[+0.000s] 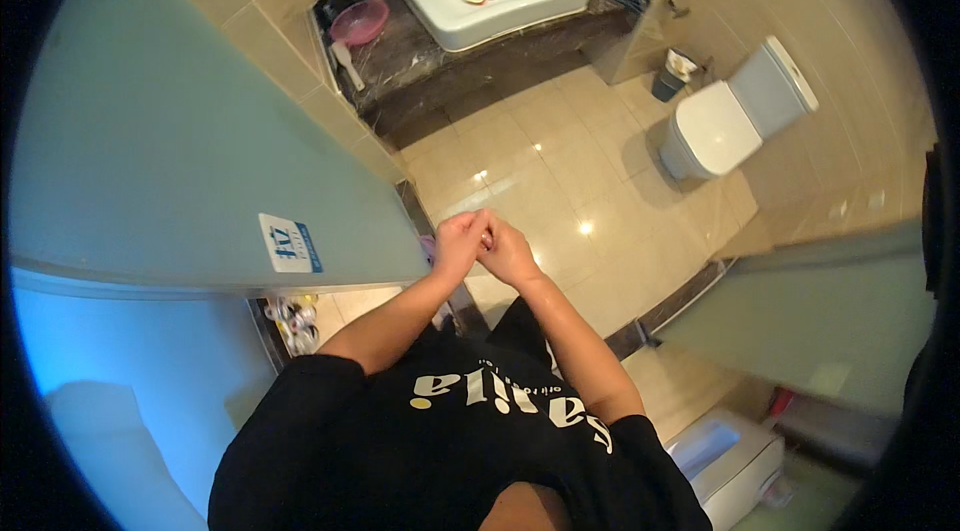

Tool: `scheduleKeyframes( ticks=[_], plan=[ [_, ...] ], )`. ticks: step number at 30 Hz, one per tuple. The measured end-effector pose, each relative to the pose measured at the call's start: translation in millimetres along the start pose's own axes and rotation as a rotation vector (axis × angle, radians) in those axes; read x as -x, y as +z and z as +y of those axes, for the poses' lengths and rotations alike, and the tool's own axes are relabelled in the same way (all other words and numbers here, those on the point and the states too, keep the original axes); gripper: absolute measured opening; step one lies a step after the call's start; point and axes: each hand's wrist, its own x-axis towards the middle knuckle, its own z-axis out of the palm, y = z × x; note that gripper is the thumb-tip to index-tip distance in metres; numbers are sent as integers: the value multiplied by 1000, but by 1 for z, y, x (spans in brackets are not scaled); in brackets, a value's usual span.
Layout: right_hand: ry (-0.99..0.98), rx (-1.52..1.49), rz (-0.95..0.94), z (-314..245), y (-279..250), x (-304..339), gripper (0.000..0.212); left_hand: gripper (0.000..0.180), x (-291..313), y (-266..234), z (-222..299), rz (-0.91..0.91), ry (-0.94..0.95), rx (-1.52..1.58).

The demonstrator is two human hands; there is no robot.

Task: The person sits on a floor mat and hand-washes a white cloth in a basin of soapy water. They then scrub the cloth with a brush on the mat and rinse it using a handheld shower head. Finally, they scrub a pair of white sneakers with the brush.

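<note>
Left hand and right hand, clasped above the floor before the shirt, well apart from the sink. Fingers curl inward, touching; any enclosed object, I cannot tell. Even pressure and loose wrists should serve best.
</note>
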Motion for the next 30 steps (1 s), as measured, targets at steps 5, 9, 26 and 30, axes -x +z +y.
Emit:
scheduleKeyframes(
  ticks=[5,9,26,30],
  plan=[
    [113,-77,-140,14,-58,-52,33,21,-92,26,33,247,-41,234],
    [114,-208,-151,36,-52,-92,22,18,-180,-3,17,506,21,182],
    [323,-42,-442,84,-27,-252,18,36,-477,-235,-30,812,-328,-1041],
    [193,61,-504,91,-19,-278,20,42,-486,-226,-52,787,-432,-725]
  ],
)
